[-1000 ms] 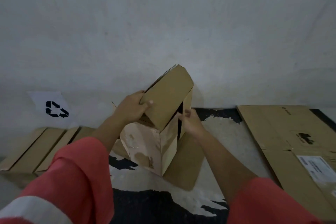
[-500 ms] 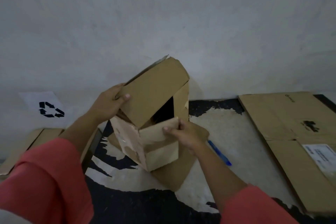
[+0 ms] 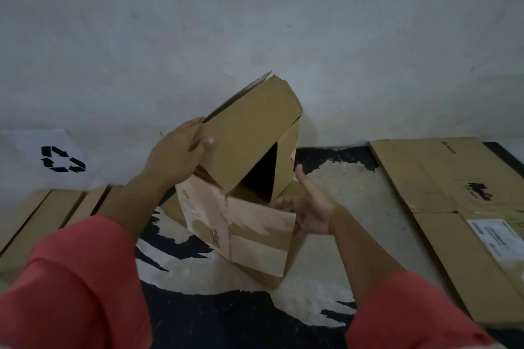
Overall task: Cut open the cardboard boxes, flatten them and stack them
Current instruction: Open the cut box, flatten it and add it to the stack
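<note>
The front flap has swung out and down, and the right hand has dropped its pinch: fingers open, thumb up, at the flap's far edge. The left hand still grips the top panel of the cardboard box, tilted by the wall, one end gaping, so flattening looks next. Flattened cardboard lies right, more sheets left; nothing blocks the box

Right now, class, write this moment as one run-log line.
left hand: grips cardboard box top panel | right hand: open at front flap | box: not yet flat | flattened cardboard: lying right
</note>
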